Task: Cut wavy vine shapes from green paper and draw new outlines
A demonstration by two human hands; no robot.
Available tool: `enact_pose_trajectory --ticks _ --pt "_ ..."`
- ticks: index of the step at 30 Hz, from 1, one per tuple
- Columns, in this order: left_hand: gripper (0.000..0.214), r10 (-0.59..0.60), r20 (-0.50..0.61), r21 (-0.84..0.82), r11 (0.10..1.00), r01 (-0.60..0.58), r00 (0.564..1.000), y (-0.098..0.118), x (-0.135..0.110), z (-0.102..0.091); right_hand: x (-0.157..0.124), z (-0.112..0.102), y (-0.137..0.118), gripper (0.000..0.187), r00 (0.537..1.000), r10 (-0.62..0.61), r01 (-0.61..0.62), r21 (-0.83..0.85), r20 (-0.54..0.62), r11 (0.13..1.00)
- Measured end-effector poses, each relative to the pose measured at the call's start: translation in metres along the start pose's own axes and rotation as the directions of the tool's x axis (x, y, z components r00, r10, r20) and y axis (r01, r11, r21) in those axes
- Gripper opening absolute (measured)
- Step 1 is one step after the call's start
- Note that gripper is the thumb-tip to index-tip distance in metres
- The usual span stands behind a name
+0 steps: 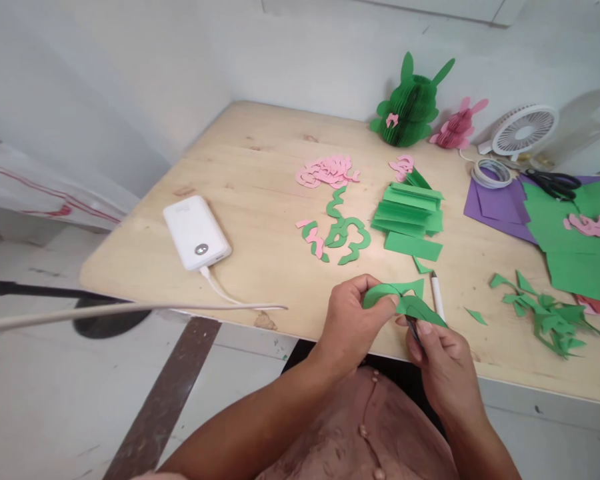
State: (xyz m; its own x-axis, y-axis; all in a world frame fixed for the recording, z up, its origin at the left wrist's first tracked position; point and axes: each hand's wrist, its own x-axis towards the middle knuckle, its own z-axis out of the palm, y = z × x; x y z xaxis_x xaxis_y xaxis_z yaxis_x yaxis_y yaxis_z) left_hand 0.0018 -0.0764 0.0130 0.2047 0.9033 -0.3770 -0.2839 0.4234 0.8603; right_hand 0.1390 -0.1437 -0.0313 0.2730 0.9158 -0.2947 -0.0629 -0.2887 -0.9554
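Observation:
My left hand (353,320) pinches a piece of green paper (383,291) near the table's front edge, its thumb on top. In my right hand (445,360) is a pair of scissors (415,328), their dark blades at the underside of the paper and their handles mostly hidden by my fingers. A pencil line curves across the paper. Just beyond my hands lie a white pen (437,299), a small green scrap (422,265) and a stack of folded green paper strips (407,210). Curvy green cutouts (350,237) are spread to the left of the strips.
Pink cutouts (327,171) lie farther back. Green scraps (550,317) and green sheets (575,260) are on the right, near black scissors (553,182) and tape rolls (492,173). Paper rabbits (413,110) and a fan (525,130) stand behind. A cabled power bank (196,230) lies left.

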Motion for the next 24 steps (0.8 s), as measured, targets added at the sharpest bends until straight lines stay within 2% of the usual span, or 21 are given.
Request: enact_pose_trajectory --ticks 6,13,20,24 --pt "0.013 -0.016 0.011 -0.011 1.000 0.016 1.000 0.0012 0.0001 0.0008 0.0001 0.0002 -0.0002 0.046 1.000 0.011 -0.011 -0.008 0.000 1.000" --pt "0.015 -0.028 0.013 -0.015 1.000 0.028 1.000 -0.0006 0.0011 0.0007 0.0013 -0.0025 0.0052 0.036 1.000 -0.004 0.004 -0.033 0.005 0.999" --pt "0.015 -0.032 0.010 -0.006 0.999 0.032 0.999 -0.0008 0.0008 0.0012 0.0004 -0.0016 0.0034 0.046 1.000 -0.007 0.007 -0.017 0.012 1.000" --pt "0.014 -0.026 0.017 -0.030 0.999 0.027 1.000 0.0007 0.0001 0.0021 0.0001 -0.0009 0.0023 0.045 1.000 -0.016 0.016 -0.030 0.008 0.999"
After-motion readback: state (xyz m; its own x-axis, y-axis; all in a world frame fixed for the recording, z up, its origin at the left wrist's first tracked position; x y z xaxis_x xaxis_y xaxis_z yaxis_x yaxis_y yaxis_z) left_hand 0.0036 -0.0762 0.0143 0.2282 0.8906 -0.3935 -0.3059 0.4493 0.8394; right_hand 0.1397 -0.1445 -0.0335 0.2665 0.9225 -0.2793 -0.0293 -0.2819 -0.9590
